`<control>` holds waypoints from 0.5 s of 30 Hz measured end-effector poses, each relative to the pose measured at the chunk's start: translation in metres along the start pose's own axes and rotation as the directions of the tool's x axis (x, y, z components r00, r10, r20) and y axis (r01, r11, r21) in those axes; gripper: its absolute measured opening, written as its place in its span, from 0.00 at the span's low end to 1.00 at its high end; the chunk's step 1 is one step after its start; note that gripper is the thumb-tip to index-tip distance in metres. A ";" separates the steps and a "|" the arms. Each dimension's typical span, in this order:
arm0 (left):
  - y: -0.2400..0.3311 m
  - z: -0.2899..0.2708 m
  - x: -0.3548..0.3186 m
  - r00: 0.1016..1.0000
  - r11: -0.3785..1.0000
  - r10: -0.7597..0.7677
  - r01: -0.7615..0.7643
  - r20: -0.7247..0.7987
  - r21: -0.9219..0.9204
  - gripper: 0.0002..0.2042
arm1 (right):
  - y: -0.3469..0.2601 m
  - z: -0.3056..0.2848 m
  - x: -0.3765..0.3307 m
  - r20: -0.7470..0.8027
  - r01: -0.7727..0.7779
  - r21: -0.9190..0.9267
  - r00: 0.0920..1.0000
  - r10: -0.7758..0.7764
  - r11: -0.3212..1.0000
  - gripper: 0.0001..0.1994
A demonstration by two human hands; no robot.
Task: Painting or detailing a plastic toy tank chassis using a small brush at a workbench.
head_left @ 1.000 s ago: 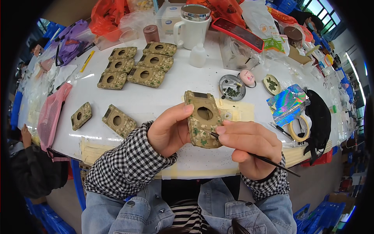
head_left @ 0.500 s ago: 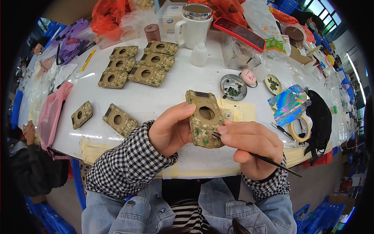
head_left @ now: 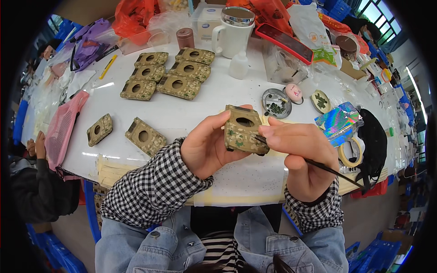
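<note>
In my left hand [head_left: 207, 143] is a camouflage-painted model tank hull [head_left: 237, 139], tan with green and brown blocks and a round hole in its top. Fingers and thumb grip its left side and far end. My right hand [head_left: 302, 148] pinches a slender black pointed tool [head_left: 330, 169], its tip at the hull's near half. Whether this is a fine brush or tweezers I cannot tell. Two similar hulls lie to the left, a small one [head_left: 99, 130] and another [head_left: 145, 136] beside my left sleeve. Several more hulls [head_left: 189, 70] sit grouped farther back.
Beyond my right hand stand a round dish [head_left: 276, 103] of small dark green pieces and a shallow lid [head_left: 320, 101] with green bits. A tape roll [head_left: 350, 152] and black pouch [head_left: 373, 141] lie right. Behind are a white mug [head_left: 233, 34], dropper bottle [head_left: 238, 66] and red-cased phone [head_left: 284, 42].
The hull has tilted, its near end now lower and turned right. My right hand has shifted right and slightly up with the tool. The whole view has moved a little.
</note>
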State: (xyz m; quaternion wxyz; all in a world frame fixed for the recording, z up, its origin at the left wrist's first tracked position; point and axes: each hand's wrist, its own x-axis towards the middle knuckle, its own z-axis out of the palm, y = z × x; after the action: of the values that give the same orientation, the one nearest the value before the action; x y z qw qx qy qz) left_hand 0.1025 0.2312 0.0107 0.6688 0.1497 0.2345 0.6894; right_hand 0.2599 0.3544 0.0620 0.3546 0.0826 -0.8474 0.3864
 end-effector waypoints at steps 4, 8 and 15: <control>0.000 -0.003 0.000 0.999 0.999 0.032 -0.032 -0.004 -0.024 0.25 | 0.003 0.004 0.006 -0.006 -0.014 -0.005 1.000 0.014 1.000 0.11; -0.001 -0.004 0.000 0.999 0.999 0.038 -0.038 0.011 -0.034 0.24 | 0.005 0.005 0.007 -0.013 -0.028 0.002 1.000 0.028 1.000 0.10; -0.002 -0.004 -0.001 0.999 0.999 0.046 -0.046 -0.015 -0.027 0.24 | 0.003 0.005 0.007 0.016 -0.032 -0.039 0.999 0.032 0.999 0.10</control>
State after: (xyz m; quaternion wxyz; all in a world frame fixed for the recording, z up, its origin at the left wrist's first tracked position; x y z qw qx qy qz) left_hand 0.1021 0.2296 0.0069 0.6531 0.1410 0.2265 0.7087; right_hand 0.2508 0.3541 0.0632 0.3428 0.0653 -0.8589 0.3749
